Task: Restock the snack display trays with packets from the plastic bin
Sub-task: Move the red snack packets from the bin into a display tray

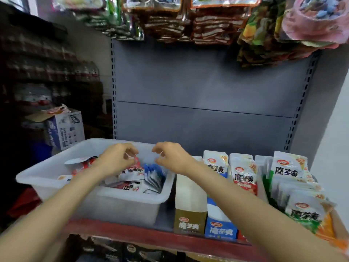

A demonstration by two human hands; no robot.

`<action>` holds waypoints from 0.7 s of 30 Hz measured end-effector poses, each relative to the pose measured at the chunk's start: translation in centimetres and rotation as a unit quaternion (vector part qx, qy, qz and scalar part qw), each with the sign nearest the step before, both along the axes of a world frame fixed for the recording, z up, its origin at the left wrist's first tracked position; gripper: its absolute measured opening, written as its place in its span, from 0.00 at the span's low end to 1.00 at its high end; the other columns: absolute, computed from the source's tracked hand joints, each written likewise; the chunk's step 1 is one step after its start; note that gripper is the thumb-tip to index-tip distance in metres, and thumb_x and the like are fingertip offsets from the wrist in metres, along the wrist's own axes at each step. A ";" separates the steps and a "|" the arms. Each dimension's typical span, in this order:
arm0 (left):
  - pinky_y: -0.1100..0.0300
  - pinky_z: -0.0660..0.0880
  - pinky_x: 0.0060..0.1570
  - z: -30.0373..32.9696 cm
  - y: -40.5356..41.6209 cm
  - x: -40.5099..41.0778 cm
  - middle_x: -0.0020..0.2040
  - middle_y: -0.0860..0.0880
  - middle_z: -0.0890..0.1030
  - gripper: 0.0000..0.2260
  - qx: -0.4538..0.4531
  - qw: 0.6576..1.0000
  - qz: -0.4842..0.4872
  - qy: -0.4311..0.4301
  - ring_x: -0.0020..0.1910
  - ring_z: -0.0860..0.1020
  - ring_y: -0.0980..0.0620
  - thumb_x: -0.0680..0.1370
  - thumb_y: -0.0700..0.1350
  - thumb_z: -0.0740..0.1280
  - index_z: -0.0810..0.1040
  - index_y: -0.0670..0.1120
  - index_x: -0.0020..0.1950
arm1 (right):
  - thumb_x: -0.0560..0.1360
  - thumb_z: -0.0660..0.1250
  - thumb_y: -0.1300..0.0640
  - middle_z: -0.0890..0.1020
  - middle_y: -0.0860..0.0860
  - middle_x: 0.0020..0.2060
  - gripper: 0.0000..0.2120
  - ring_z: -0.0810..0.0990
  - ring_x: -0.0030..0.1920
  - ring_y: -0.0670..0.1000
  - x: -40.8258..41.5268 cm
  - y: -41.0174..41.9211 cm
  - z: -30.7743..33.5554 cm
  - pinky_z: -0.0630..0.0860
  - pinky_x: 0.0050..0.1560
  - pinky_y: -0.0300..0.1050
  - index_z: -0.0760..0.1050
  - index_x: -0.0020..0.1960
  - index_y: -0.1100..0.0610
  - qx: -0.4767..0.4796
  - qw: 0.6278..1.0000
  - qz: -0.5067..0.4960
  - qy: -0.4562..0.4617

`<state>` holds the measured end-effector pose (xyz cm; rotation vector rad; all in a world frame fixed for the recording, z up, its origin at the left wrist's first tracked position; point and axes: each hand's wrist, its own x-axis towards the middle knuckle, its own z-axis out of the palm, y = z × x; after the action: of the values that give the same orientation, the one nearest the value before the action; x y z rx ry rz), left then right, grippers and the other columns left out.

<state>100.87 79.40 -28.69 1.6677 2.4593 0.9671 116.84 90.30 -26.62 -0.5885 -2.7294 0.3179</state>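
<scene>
Both hands hover over the plastic bin (120,203) on the shelf: my left hand (117,160) pinches a red-and-white packet (132,172), my right hand (171,157) is curled, holding nothing. I judge I'm picking stock; next, lift it right to the display trays (189,193). The packet lies tilted, long axis roughly left-right.

A grey shelf (166,220) with a red front edge carries a white plastic bin (120,207) on the left; just beside it stand the display trays (189,222), brown, blue, perhaps others, holding upright snack packets (243,174).
</scene>
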 end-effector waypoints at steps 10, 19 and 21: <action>0.58 0.70 0.62 -2.2 -2.0 -7.1 0.65 0.50 0.75 0.33 -0.224 0.975 0.015 0.005 0.60 0.74 0.50 0.69 0.60 0.73 0.69 0.48 0.69 | 0.70 0.74 0.49 0.71 0.52 0.68 0.35 0.69 0.67 0.55 -9.0 -0.4 -2.9 0.67 0.67 0.49 0.64 0.72 0.54 -0.027 0.966 0.050 -0.253; 0.53 0.71 0.62 -2.5 -2.0 -6.8 0.64 0.51 0.75 0.36 -0.214 0.976 0.032 0.029 0.61 0.74 0.49 0.66 0.62 0.73 0.70 0.49 0.69 | 0.76 0.60 0.60 0.66 0.55 0.29 0.13 0.65 0.35 0.55 -7.6 -1.7 -2.6 0.63 0.37 0.46 0.67 0.33 0.61 0.069 0.982 0.093 -0.150; 0.53 0.72 0.60 -2.3 -2.1 -6.6 0.60 0.50 0.78 0.34 -0.213 0.976 0.035 0.038 0.58 0.75 0.48 0.65 0.62 0.74 0.73 0.50 0.66 | 0.79 0.60 0.59 0.67 0.54 0.29 0.16 0.64 0.35 0.54 -6.8 -1.8 -2.3 0.63 0.37 0.46 0.68 0.33 0.62 0.041 0.989 0.091 -0.113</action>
<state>94.24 77.29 -31.02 1.5041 2.5487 0.3418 110.02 88.49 -28.94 -0.3720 -3.0057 0.1904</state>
